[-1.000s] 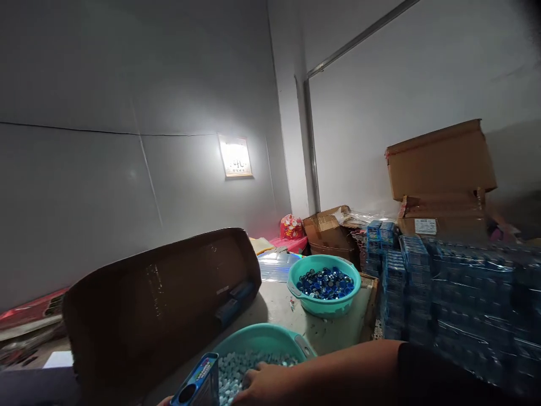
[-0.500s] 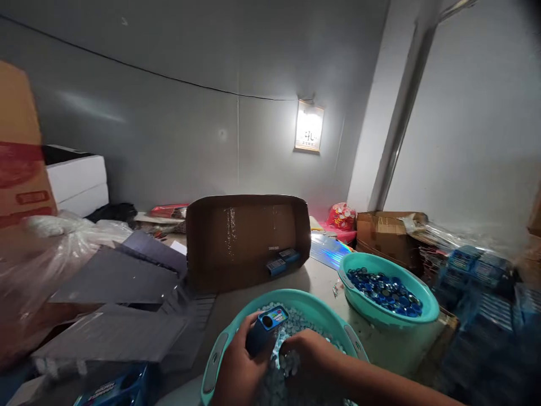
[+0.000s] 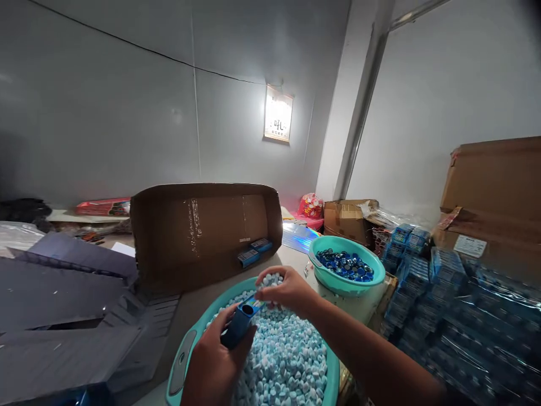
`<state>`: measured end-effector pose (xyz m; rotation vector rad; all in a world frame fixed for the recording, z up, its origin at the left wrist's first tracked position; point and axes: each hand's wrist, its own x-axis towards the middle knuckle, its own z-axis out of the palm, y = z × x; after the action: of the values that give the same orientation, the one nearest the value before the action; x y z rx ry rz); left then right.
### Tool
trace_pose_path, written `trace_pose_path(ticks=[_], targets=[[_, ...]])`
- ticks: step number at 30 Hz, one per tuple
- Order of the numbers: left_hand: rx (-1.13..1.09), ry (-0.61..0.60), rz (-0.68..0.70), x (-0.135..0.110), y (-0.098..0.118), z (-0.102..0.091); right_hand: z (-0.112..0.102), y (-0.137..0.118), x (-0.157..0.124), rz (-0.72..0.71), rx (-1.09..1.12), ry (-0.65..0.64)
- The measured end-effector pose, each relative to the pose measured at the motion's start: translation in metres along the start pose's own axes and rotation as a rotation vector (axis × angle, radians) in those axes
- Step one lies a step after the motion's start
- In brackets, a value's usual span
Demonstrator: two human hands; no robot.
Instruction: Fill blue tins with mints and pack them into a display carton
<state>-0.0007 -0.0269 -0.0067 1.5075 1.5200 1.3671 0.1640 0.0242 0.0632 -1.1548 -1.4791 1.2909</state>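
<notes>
My left hand (image 3: 215,352) is wrapped round a small dark blue box (image 3: 237,328), which is tilted with a round opening on top. Close beside that opening, my right hand (image 3: 289,292) is curled round a heap of small pale blue-and-white tablets (image 3: 269,279). Both hands are over a turquoise basin (image 3: 182,355) filled with the same loose tablets (image 3: 281,355). My fingers partly hide the box's sides.
An open cardboard box (image 3: 207,231) lies on its side with two blue packs (image 3: 253,252) inside. Another turquoise basin (image 3: 374,265) holds blue round caps (image 3: 344,265). Stacked wrapped blue packs (image 3: 422,282) stand at the right, grey plastic trays (image 3: 63,293) at the left.
My right hand has risen out of the tablets with a handful and come beside the box's opening. The view has turned to the right, showing more stacked packs.
</notes>
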Motion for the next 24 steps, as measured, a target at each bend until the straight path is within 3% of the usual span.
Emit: trace_pose_path(ticks=[5, 9, 13, 20, 24], targets=[[0.018, 0.010, 0.041, -0.004, 0.006, -0.002, 0.024, -0.011, 0.008, -0.112, 0.376, 0.206], [0.087, -0.069, 0.062, -0.005, 0.007, -0.002, 0.037, -0.007, 0.013, -0.128, 0.464, 0.289], [0.158, -0.150, 0.112, -0.001, 0.003, 0.002, 0.045, -0.005, 0.011, -0.110, 0.478, 0.280], [0.170, -0.017, 0.150, 0.003, -0.011, 0.013, 0.058, -0.004, 0.016, -0.108, 0.471, 0.192], [0.087, 0.018, 0.094, 0.005, -0.008, 0.016, 0.063, 0.000, 0.021, -0.107, 0.392, 0.207]])
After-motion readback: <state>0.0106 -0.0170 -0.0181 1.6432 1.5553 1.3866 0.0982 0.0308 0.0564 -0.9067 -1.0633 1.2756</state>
